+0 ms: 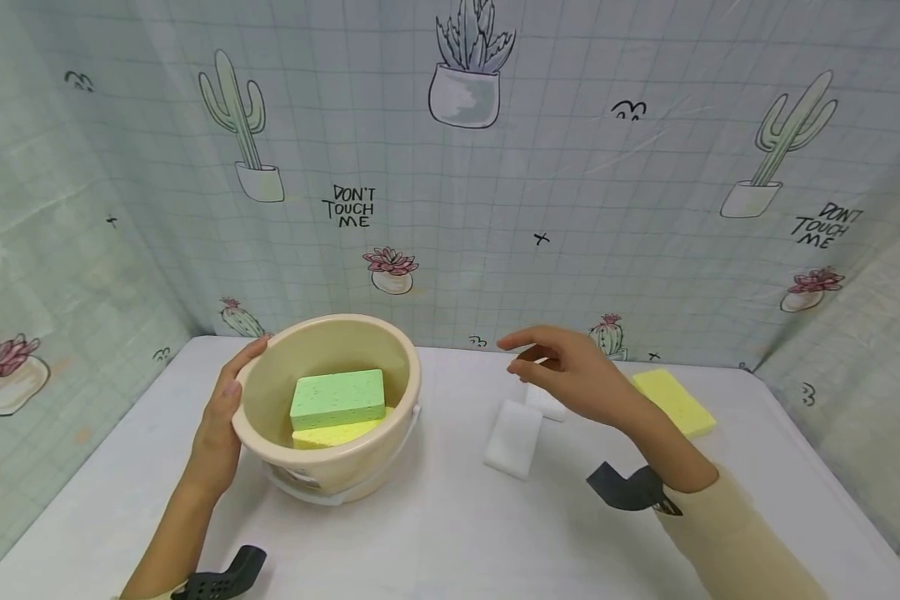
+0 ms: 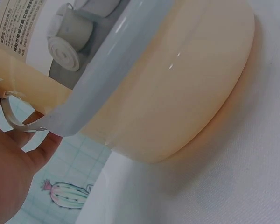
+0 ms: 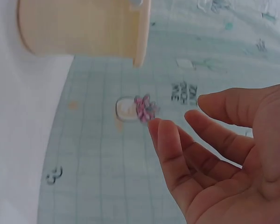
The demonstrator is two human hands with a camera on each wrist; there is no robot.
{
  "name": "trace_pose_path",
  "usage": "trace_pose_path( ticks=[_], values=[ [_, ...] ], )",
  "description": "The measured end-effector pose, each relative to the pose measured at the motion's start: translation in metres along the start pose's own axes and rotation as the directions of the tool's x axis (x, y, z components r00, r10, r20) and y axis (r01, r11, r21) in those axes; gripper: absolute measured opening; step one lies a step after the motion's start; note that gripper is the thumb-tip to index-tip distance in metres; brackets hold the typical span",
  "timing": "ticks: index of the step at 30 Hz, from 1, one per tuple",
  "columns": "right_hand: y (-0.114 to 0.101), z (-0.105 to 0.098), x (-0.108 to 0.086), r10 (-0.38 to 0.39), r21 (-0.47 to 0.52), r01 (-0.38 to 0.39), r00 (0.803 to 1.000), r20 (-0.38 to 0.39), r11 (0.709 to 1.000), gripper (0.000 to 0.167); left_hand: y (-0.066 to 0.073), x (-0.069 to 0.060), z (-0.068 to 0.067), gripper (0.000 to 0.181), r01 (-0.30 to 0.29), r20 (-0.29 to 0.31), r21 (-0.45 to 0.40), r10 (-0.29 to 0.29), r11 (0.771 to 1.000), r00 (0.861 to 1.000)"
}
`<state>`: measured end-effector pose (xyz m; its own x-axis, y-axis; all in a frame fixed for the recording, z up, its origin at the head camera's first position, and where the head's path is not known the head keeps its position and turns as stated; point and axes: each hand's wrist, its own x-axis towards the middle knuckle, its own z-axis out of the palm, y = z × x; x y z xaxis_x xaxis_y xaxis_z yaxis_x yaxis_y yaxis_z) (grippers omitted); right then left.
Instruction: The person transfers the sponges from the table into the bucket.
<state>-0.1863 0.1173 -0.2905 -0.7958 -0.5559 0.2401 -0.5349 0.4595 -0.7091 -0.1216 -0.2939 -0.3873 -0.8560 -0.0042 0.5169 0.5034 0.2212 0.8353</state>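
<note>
Cactus-print cloth (image 1: 480, 267), upper frame; white table (image 1: 450, 533), lower frame.
Left of frame: left hand (image 1: 214, 429), fingers and thumb clamped on rim of cream bucket (image 1: 345, 467), presumably for steadiness; inside, green sponge (image 1: 337, 400) laid on yellow sponge (image 1: 336, 433), perhaps to save room. Right of centre: white block (image 1: 513, 439); second white block (image 1: 546, 406), partly hidden behind right hand (image 1: 570, 367), raised, holding nothing, fingers loosely bent, tips apart, apparently free for handling. Far right: second yellow sponge (image 1: 675, 402), flat on table.
</note>
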Motion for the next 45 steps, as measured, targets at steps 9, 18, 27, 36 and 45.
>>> trace_pose_path(
  ticks=[9, 18, 27, 36, 45],
  values=[
    [0.059, -0.019, -0.042, 0.095, -0.057, -0.105, 0.982, -0.161, 0.993, 0.035, -0.001, -0.001, -0.001, 0.052, -0.019, 0.003, -0.017, 0.019, 1.000, 1.000],
    [0.114, -0.037, -0.089, 0.338, -0.044, -0.360, 0.906, -0.255, 0.932, 0.052, -0.002, -0.001, 0.002, 0.052, -0.011, 0.003, -0.013, 0.011, 1.000, 1.000],
    [0.156, -0.035, -0.114, 0.475, 0.013, -0.512, 0.786, -0.397, 0.859, 0.071, 0.000, -0.001, 0.003, 0.053, -0.010, 0.002, -0.031, 0.010, 0.999, 1.000],
    [0.177, -0.036, -0.124, 0.550, 0.092, -0.596, 0.656, -0.517, 0.798, 0.085, 0.001, 0.000, 0.002, 0.052, 0.001, 0.007, -0.018, -0.001, 1.000, 1.000],
    [0.195, -0.028, -0.126, 0.633, 0.190, -0.679, 0.496, -0.594, 0.710, 0.087, -0.001, 0.000, 0.001, 0.053, 0.016, -0.008, -0.040, -0.016, 0.999, 1.000]
  ],
)
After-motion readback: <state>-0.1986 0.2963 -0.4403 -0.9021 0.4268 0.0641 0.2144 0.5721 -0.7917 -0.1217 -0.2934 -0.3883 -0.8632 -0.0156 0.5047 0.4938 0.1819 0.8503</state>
